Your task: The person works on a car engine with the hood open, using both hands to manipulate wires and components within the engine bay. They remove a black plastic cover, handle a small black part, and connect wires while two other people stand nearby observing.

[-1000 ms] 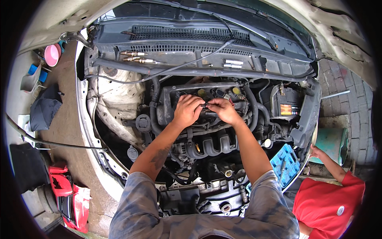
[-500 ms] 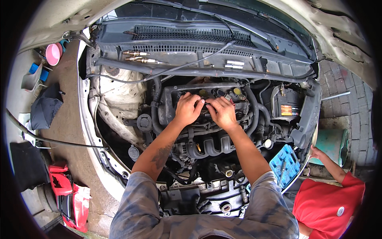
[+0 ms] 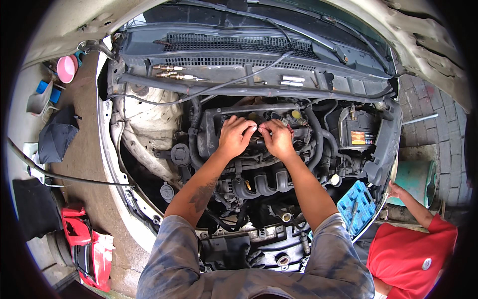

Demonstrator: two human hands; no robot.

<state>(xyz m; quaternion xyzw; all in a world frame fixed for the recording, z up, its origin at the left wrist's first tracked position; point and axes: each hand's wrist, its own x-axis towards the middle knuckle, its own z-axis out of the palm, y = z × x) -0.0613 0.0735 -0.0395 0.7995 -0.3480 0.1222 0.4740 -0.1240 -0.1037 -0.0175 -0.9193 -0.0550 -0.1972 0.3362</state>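
Observation:
My left hand (image 3: 236, 134) and my right hand (image 3: 276, 137) meet over the top of the engine (image 3: 209, 124), fingertips curled and pinched close together around a small dark part that I cannot make out, largely hidden by my fingers. Yellow caps (image 3: 296, 114) show just beyond my hands. Along the ledge below the windscreen lie spark plugs (image 3: 181, 76), silver cylindrical pieces (image 3: 292, 78) and a small bolt-like piece (image 3: 260, 82).
A battery (image 3: 357, 129) sits right; a blue tool case (image 3: 354, 207) rests at the front right corner. A person in red (image 3: 408, 249) stands bottom right, hand on the car's edge. The raised bonnet (image 3: 423, 35) arches overhead. Red bodywork (image 3: 74, 229) lies on the left-hand floor.
My right hand has rotated slightly, its fingers now curled over the part from above, and my left fingers have shifted a little. The other person has barely moved.

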